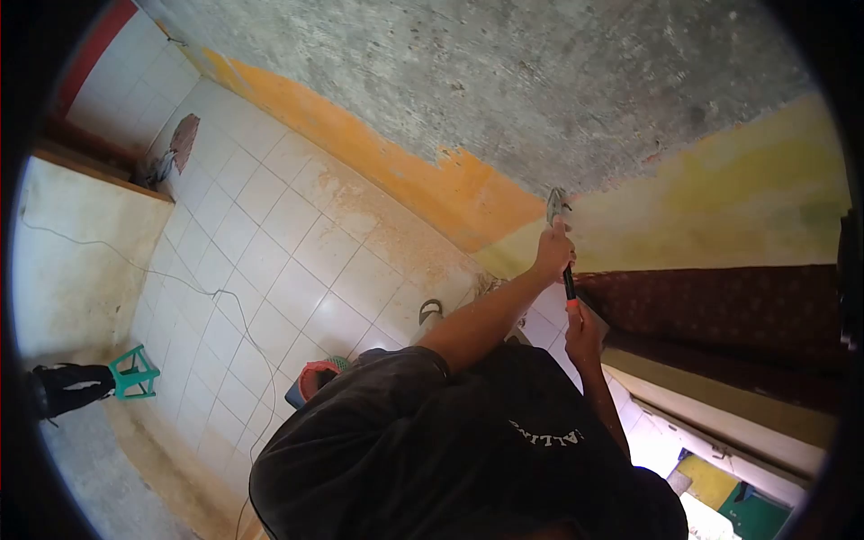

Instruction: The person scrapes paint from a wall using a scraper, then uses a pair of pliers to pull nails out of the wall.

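Note:
Both of my hands grip one hammer-like tool, whose grey metal head (pixel 556 203) is up against the wall. My left hand (pixel 556 250) is closed high on it, just below the head. Lower down, my right hand (pixel 583 331) is wrapped around the end of the black handle (pixel 569 284), where an orange tip shows. The head meets the wall (pixel 585 117) near the border between rough bare grey plaster and the painted band (pixel 711 198) of yellow-green and orange.
Dust and crumbs lie on the white tiled floor (pixel 297 279) along the wall. A brown cloth-like covering (pixel 720 306) is close on my right. Beside me stands a bucket with a red rim (pixel 310 376). Left are a green stool (pixel 135 373) and a thin cable (pixel 238 306).

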The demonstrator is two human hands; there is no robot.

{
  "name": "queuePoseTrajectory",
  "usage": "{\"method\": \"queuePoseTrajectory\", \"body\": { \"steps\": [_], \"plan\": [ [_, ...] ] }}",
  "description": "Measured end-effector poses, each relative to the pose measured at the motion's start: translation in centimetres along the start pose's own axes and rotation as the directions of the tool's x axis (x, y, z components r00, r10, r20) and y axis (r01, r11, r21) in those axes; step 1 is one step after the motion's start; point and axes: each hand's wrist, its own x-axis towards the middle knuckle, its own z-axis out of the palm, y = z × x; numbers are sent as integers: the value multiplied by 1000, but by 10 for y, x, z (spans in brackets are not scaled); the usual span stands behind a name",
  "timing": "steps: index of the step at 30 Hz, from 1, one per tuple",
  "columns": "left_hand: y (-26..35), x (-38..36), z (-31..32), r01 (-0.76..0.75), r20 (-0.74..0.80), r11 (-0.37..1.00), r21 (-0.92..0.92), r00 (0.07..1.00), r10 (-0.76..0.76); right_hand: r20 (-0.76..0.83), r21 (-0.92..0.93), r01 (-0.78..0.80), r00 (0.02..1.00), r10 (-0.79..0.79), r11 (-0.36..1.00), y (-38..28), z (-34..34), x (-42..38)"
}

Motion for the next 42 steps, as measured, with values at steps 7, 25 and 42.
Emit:
{"method": "queuePoseTrajectory", "body": {
  "steps": [7, 25, 42],
  "plan": [
    [-4, 9, -4, -19, 18, 1000, 21, 1000, 19, -4, -48, -24, 1000, 23, 999, 8, 7, 9],
    [5, 9, -23, 55, 157, 998, 24, 986, -58, -74, -30, 12, 997, -14, 999, -7, 12, 5],
    [11, 11, -21, 46, 167, 997, -56, 985, -36, -48, 6, -96, 994, 96, 995, -21, 8, 1]
  ]
}}
